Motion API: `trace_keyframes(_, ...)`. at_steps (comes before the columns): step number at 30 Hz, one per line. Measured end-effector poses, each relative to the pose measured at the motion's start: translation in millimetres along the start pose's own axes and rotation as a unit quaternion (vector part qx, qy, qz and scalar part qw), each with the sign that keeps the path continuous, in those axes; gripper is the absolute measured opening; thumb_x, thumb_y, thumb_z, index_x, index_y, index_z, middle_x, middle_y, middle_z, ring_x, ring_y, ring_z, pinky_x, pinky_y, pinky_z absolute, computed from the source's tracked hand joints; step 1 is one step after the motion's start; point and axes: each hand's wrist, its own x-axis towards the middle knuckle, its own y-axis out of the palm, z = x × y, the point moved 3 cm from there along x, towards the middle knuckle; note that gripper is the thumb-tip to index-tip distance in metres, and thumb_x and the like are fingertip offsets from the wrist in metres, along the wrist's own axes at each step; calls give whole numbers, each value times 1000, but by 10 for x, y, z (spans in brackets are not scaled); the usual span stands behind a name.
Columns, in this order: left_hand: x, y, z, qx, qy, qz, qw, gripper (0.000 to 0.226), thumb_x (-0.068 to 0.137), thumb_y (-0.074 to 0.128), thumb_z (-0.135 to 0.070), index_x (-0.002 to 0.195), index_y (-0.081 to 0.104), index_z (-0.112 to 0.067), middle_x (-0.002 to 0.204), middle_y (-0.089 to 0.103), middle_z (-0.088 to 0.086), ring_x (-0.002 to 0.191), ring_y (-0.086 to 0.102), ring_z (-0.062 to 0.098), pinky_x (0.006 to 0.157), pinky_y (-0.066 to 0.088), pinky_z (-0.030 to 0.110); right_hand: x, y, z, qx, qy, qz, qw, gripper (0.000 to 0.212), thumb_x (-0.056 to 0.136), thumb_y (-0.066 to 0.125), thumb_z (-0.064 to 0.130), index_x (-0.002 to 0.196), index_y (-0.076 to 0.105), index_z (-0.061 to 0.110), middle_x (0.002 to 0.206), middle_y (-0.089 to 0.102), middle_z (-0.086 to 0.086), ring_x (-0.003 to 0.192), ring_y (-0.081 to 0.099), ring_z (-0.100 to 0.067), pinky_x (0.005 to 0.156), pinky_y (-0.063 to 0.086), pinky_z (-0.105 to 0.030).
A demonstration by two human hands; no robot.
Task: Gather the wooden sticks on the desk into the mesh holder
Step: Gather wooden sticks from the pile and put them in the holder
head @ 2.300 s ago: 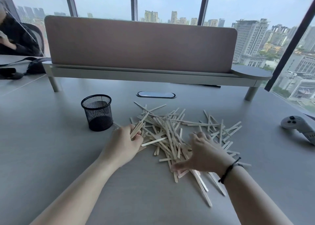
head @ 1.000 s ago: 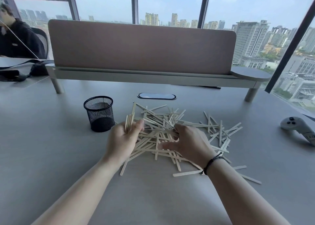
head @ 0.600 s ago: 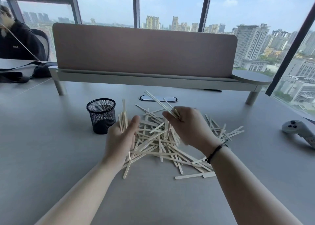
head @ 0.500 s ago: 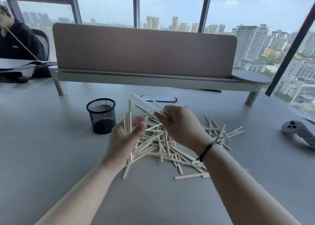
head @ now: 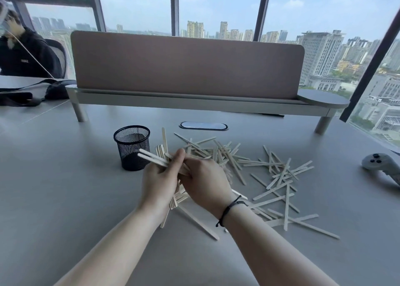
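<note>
Grey desk under tall windows: our left hand clutches an upright bundle of wooden sticks, and our right hand pinches a few more crosswise against it. We should square their ends before tipping them into the seemingly empty mesh holder just left.

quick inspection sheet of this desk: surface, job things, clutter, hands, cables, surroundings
surface: grey desk, oval cable port at the back
job's things: black mesh holder upright, no sticks visible inside; loose sticks scattered to its right
clutter: grey controller at right edge
grippers: left hand grips a bundle of sticks; right hand presses more sticks against it
cables: nothing seen
surroundings: divider panel, windows, a seated person far left
</note>
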Motion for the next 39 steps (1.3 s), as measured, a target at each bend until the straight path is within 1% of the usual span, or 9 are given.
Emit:
trace_keyframes(5, 35, -20, -64, -93, -55, -55, 993, 48, 96, 54, -48, 61, 50, -16, 72, 71, 12, 53, 52, 20, 43, 30, 22, -36, 60, -68, -38, 47, 49, 997, 20, 84, 56, 29, 68, 50, 18, 67, 60, -4, 69, 58, -36, 53, 39, -35)
trace_keyframes(11, 202, -264, -283, -162, -24, -162, 973, 49, 103, 40, -51, 65, 34, -21, 45, 39, -9, 40, 41, 9, 47, 36, 25, -122, 119, -209, -78, 52, 100, 991, 43, 93, 47, 33, 60, 28, 13, 54, 36, 0, 60, 43, -30, 52, 29, -32)
trace_keyframes(17, 225, -262, -269, -196, -54, -96, 974, 58, 95, 44, -63, 56, 28, -23, 48, 23, -2, 45, 28, 16, 47, 38, 24, 63, -310, -216, 27, 32, -6, 999, 53, 96, 56, 40, 57, 32, 14, 44, 34, 2, 47, 35, -19, 47, 33, -33)
trace_keyframes(21, 143, -185, -217, -113, -51, -22, 992, 56, 80, 67, -53, 55, 29, -21, 46, 23, -3, 38, 17, 12, 41, 13, 22, 257, -662, -252, 310, 130, -96, 937, 46, 99, 55, 30, 62, 57, 5, 43, 41, 10, 35, 30, -5, 41, 25, -22)
trace_keyframes(24, 65, -121, -200, 20, 13, 69, 997, 43, 83, 69, -44, 56, 46, -21, 43, 32, -5, 34, 25, 9, 42, 21, 21, 293, -728, -273, 491, 198, -70, 846, 43, 102, 50, 28, 64, 54, 9, 42, 35, 2, 31, 21, -11, 39, 16, -19)
trace_keyframes(28, 2, -34, -192, 204, 122, 126, 963, 28, 84, 73, -43, 106, 71, -26, 72, 66, -14, 74, 68, -3, 68, 51, 24, 270, -683, -223, 503, 189, -16, 843, 43, 103, 48, 26, 64, 53, 10, 40, 34, 2, 29, 20, -11, 37, 15, -17)
trace_keyframes(30, -4, -41, -172, 265, 179, 111, 941, 27, 84, 74, -43, 106, 72, -27, 103, 73, -16, 99, 68, -3, 85, 52, 22, 261, -653, -173, 488, 172, 12, 856, 43, 103, 48, 26, 64, 54, 10, 40, 34, -1, 29, 21, -11, 37, 15, -17)
trace_keyframes(35, -58, -7, -197, 342, 260, 117, 896, 19, 94, 66, -40, 77, 65, -32, 59, 59, -20, 55, 54, -1, 55, 39, 18, 296, -620, -125, 460, 193, -45, 865, 41, 102, 50, 28, 66, 56, 9, 46, 41, -4, 33, 29, -14, 35, 21, -18)
trace_keyframes(39, -21, -68, -153, 410, 265, 95, 867, 27, 99, 56, -43, 80, 66, -26, 57, 63, -10, 48, 55, 7, 47, 43, 26, 290, -630, -281, 488, 248, -192, 815, 41, 104, 46, 29, 70, 55, 7, 54, 49, -5, 39, 39, -16, 36, 27, -19)
